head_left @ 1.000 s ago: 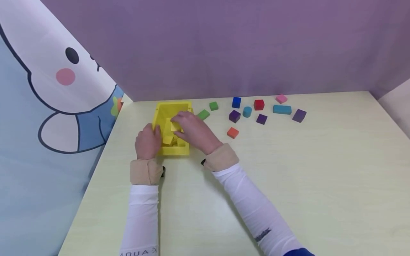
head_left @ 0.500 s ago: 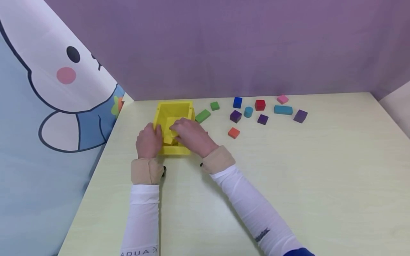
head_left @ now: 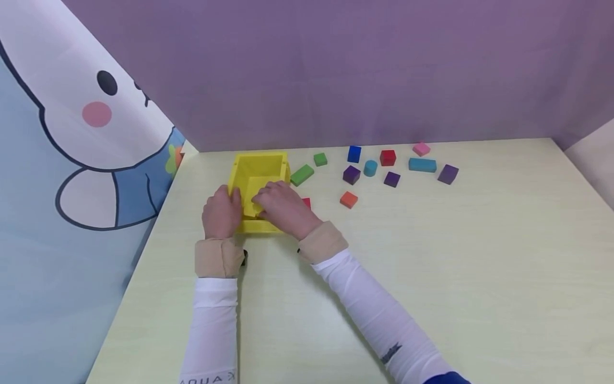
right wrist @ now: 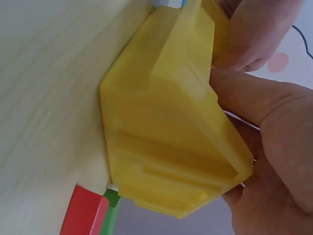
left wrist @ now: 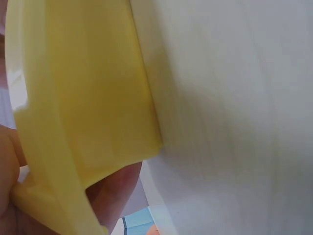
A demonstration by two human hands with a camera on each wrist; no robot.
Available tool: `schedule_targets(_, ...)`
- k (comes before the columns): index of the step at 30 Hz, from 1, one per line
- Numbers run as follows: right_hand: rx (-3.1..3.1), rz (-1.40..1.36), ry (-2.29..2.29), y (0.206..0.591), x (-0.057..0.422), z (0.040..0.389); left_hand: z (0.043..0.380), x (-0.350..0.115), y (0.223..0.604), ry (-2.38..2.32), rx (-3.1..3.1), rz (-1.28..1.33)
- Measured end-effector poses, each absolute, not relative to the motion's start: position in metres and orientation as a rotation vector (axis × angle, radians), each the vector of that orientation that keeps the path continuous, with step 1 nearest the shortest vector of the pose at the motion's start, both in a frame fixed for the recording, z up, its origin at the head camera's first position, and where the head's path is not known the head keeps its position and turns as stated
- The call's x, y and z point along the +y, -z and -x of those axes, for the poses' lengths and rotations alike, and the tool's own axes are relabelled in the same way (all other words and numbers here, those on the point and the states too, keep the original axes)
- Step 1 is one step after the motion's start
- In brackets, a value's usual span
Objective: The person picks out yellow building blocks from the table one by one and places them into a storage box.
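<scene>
A yellow plastic box (head_left: 256,228) stands at the back left of the table. My left hand (head_left: 222,213) grips its left wall; in the left wrist view the fingers (left wrist: 120,188) wrap round the yellow rim. Over the right wall reaches my right hand (head_left: 286,208), with curled fingers low inside the box. It pinches a yellow block (head_left: 256,207), mostly hidden by the hand. Other yellow pieces at the box's near end are largely covered. In the right wrist view, the box wall (right wrist: 156,117) hides the fingertips of that hand.
Right of the box lie a green block (head_left: 302,175), a small green block (head_left: 320,159) and a red block (head_left: 306,202), partly hidden by the right hand. Farther right are an orange block (head_left: 348,199), a blue cylinder (head_left: 370,168) and several other coloured blocks. A purple cloth (head_left: 360,80) hangs behind.
My right hand has moved down and nearer inside the box with the yellow block, uncovering part of the red block beside it. The left hand keeps its grip on the box wall.
</scene>
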State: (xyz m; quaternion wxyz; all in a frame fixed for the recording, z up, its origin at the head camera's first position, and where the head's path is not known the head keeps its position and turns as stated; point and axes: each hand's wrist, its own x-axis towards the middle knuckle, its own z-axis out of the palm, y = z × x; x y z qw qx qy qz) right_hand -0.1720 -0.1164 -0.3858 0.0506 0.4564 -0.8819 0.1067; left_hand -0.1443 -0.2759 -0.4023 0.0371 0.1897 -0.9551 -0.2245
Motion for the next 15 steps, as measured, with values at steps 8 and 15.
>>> schedule_targets(8, -2.673, -1.387, -0.359, 0.3858, -0.1151, 0.1721, 0.1438, -0.2748, 0.4019, 0.694, -2.932, -0.583)
schedule_targets(15, -2.646, -1.390, -0.444, 0.3829, -0.1110, 0.1715, 0.1435, -0.2752, 0.4012, 0.687, -2.923, -0.578)
